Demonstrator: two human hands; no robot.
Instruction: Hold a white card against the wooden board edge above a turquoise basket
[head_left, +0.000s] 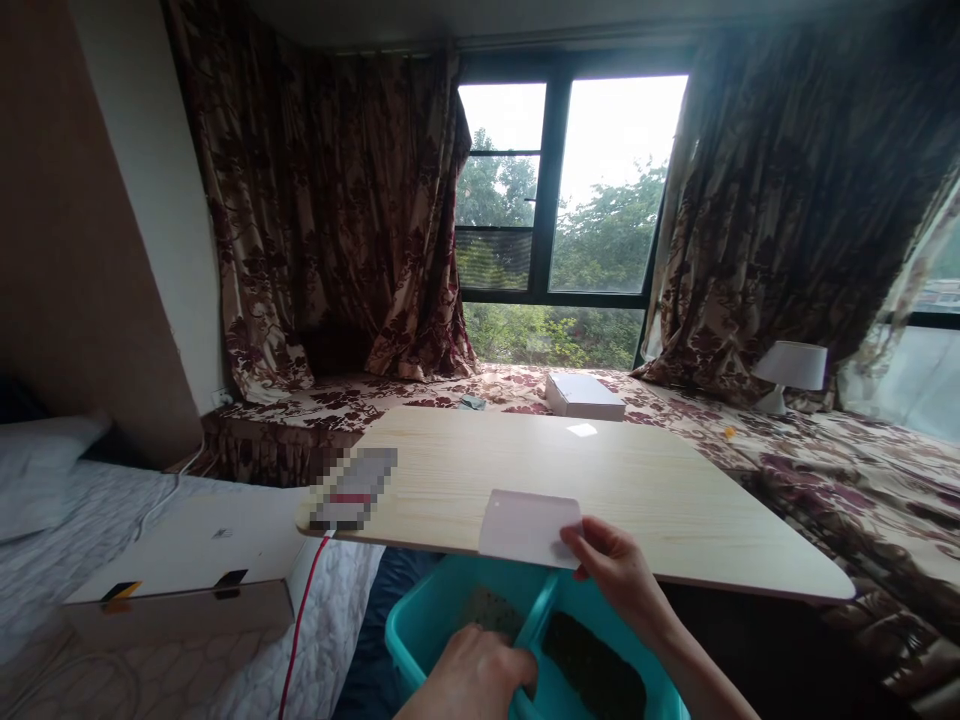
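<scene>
My right hand [611, 560] pinches the right edge of a thin, whitish translucent plastic sheet [525, 525] with rounded corners. The sheet is over the near edge of the pale wood-grain table [600, 460]. Below, a teal plastic tub [409, 620] has a divider [541, 600] between two compartments. My left hand [480, 670] is down in the left compartment by the divider, fingers curled; their tips, and anything in them, are hidden. Past its knuckles lies a speckled greyish patch [491, 608]. A dark, flat slab-like piece [592, 665] lies in the right compartment.
A blurred-out device [360, 490] with a red cable [304, 610] lies on the table's left end. A white box [187, 560] rests on the quilted bed at left. Behind the table, a white box [585, 395] and a lamp [791, 370] stand on the patterned window ledge.
</scene>
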